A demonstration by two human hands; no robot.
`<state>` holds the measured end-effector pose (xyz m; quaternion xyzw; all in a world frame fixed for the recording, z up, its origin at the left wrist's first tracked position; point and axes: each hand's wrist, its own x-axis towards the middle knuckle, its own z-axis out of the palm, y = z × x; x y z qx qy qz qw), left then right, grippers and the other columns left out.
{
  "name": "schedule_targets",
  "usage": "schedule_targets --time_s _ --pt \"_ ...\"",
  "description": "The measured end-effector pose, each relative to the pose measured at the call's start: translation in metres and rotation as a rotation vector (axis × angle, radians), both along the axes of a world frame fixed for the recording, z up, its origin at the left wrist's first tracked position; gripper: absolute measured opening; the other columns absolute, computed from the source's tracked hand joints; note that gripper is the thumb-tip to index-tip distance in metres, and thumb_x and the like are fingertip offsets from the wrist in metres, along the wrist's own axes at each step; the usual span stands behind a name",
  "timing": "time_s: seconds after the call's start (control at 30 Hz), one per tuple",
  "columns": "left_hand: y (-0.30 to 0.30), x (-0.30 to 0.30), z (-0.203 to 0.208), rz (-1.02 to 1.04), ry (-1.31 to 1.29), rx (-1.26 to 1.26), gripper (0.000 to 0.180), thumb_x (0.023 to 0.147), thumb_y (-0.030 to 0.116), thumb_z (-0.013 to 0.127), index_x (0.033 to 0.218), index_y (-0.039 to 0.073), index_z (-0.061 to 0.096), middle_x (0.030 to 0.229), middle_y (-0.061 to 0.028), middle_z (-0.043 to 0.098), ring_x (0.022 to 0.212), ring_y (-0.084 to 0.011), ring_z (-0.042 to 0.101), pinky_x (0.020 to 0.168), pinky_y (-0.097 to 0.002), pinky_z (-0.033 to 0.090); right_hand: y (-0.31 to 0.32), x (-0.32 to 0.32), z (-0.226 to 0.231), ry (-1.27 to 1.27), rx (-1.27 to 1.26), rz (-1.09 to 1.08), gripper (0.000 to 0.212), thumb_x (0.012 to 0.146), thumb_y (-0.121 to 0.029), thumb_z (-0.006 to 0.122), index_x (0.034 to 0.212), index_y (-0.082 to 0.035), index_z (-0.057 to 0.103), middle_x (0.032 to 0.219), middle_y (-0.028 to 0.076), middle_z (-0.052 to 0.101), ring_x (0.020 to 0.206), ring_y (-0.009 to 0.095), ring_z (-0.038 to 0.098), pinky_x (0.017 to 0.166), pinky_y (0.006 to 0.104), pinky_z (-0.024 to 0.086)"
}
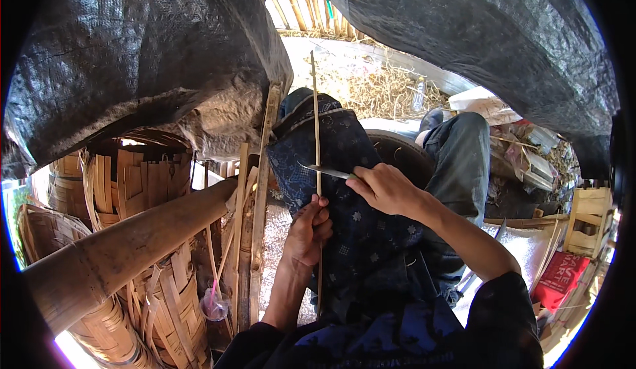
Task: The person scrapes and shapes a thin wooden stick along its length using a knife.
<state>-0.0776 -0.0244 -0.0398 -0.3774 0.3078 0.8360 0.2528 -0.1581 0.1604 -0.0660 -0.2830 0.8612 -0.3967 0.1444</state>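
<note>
My left hand [310,231] is closed around a long thin bamboo strip [315,117], which runs up and away over my thigh. The strip's lower part passes below the fist toward my body. In my right hand [384,189] is a knife [326,171], its blade pointing left and lying across the strip just above my left fist. The fingers wrap the handle, so most of it is hidden. Under both hands, a dark blue patterned cloth [358,236] covers my leg.
A thick bamboo pole [132,250] slants in from the left, beside woven bamboo baskets [165,303]. Upright bamboo slats [260,236] stand close to my left arm. Dark tarpaulin [477,31] hangs overhead. Shavings [391,91] litter the ground ahead. A red bag [560,279] lies at right.
</note>
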Motion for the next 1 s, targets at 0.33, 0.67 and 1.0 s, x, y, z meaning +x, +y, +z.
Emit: schedule_targets --time_s 0.33,0.67,1.0 --pt "0.011 0.004 -0.004 0.009 0.014 -0.163 0.023 0.097 0.032 0.041 0.084 0.015 0.050 0.055 0.0094 0.029 0.041 -0.0028 0.021 0.039 -0.0196 0.017 -0.008 -0.003 -0.008 -0.024 0.117 0.021 0.039 0.089 -0.033 0.054 0.068 0.000 0.053 0.050 0.018 0.053 0.049 0.037 0.057 0.044 0.0433 0.045" --pt "0.013 0.005 -0.005 0.046 0.010 -0.181 0.022 0.095 0.032 0.046 0.083 0.014 0.051 0.055 0.0094 0.029 0.041 -0.0026 0.021 0.039 -0.0202 0.016 -0.017 0.003 -0.014 0.003 0.147 -0.023 0.041 0.089 -0.036 0.053 0.068 0.000 0.052 0.048 0.018 0.053 0.047 0.036 0.057 0.042 0.0434 0.046" --pt "0.017 0.002 -0.003 0.019 0.037 -0.225 0.022 0.097 0.030 0.042 0.084 0.014 0.050 0.055 0.0094 0.028 0.042 -0.0024 0.021 0.039 -0.0197 0.017 -0.023 0.006 -0.020 0.044 0.123 -0.083 0.042 0.090 -0.037 0.052 0.068 0.000 0.051 0.048 0.018 0.053 0.047 0.037 0.057 0.041 0.0433 0.045"
